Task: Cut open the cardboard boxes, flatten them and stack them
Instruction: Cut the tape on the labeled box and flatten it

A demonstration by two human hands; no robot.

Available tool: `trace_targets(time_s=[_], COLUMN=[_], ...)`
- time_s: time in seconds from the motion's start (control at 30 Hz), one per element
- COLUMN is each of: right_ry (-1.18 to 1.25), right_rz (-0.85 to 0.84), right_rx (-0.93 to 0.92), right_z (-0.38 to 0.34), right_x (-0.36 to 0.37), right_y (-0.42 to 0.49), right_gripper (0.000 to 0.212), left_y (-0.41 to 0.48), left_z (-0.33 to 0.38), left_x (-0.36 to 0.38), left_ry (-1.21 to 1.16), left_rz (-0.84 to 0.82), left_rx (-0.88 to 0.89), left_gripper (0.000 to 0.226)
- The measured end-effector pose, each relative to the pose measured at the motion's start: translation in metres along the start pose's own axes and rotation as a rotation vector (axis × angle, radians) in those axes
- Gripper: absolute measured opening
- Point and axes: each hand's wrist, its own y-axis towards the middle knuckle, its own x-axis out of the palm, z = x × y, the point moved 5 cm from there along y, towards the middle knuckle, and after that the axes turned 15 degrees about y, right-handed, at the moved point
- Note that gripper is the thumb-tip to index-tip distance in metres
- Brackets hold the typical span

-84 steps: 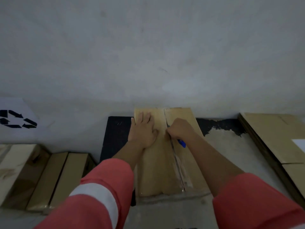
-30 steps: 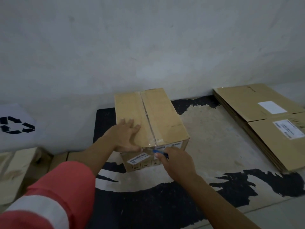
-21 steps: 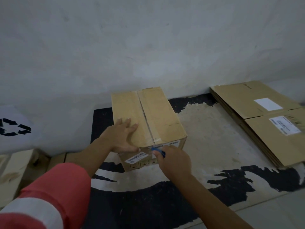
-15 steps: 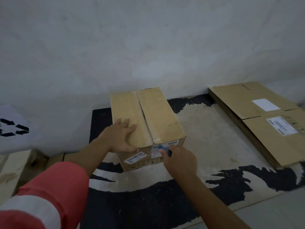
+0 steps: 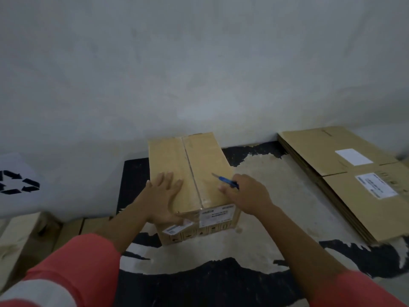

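A closed cardboard box (image 5: 205, 165) stands on a worn black mat (image 5: 254, 218) by the wall, a taped seam running down its top. My left hand (image 5: 162, 196) lies flat on the box's near left top, fingers spread, thumb over the front edge. My right hand (image 5: 247, 197) grips a blue utility knife (image 5: 226, 181) above the box's right top flap, blade pointing up-left. White labels sit on the box's front face.
A stack of flattened cardboard (image 5: 354, 180) with white labels lies on the floor at the right. More cardboard boxes (image 5: 33, 235) sit at the lower left. A white sheet with a black recycling symbol (image 5: 17, 181) leans on the grey wall (image 5: 199, 74).
My right hand has lifted the knife from the box's front edge up over the right top flap. My left hand stays pressed on the box top.
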Motion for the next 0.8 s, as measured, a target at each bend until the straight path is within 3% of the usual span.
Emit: trace_targets(time_s=[0.07, 0.17, 0.23, 0.47, 0.7, 0.8], right_ry=[-0.019, -0.031, -0.062, -0.309, -0.205, -0.195], right_rz=[-0.076, -0.163, -0.21, -0.298, -0.476, -0.525], right_rx=[-0.016, -0.062, -0.071, -0.116, -0.122, -0.084], right_z=[-0.008, -0.019, -0.028, -0.057, -0.062, -0.057], right_x=[0.011, 0.023, 0.026, 0.037, 0.06, 0.062], right_y=[0.028, 0.067, 0.09, 0.168, 0.222, 0.234], right_gripper=[0.033, 0.035, 0.04, 0.073, 0.113, 0.116], left_y=[0.001, 0.002, 0.007, 0.013, 0.014, 0.017], left_z=[0.01, 0.029, 0.038, 0.038, 0.041, 0.04], left_x=[-0.003, -0.008, -0.009, 0.001, 0.006, 0.008], left_ry=[-0.111, -0.371, -0.425, -0.279, -0.263, -0.288], left_rz=[0.025, 0.016, -0.022, -0.072, -0.12, -0.115], left_rx=[-0.122, -0.4, -0.49, -0.493, -0.438, -0.41], left_gripper=[0.151, 0.127, 0.121, 0.125, 0.137, 0.142])
